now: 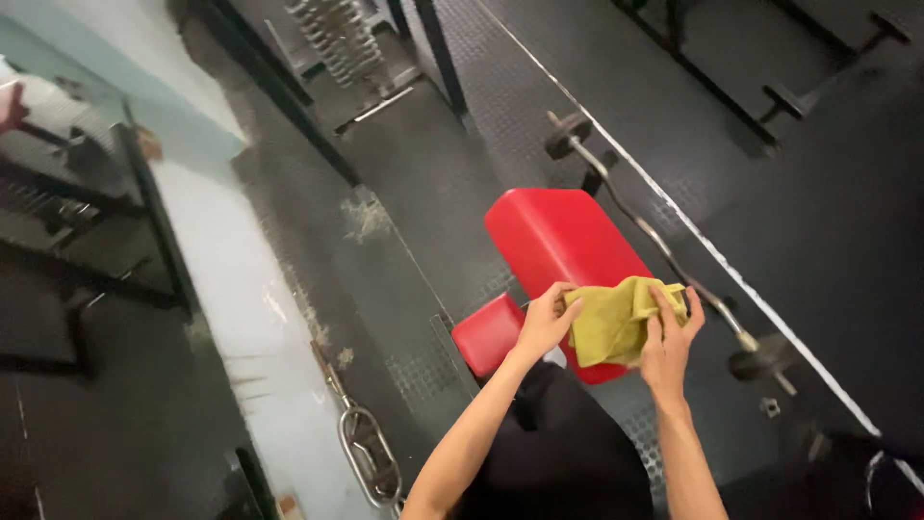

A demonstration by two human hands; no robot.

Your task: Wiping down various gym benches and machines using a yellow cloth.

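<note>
- I see the cloth point(614, 323): olive-yellow, plain.
- Bench pad point(553, 236): bright red; small seat pad point(489, 332) the same red.
- Floor point(423, 193): dark grey, studded pattern.
- Curl bar point(654, 236): dull steel, black plates.

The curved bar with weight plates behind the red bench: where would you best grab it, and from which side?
Probably from above, one hand on each angled bend of the curved metal bar, either side of its middle. It lies level across the stand behind the red padded bench, plates outboard, so the middle bends look balanced and unobstructed.
</note>
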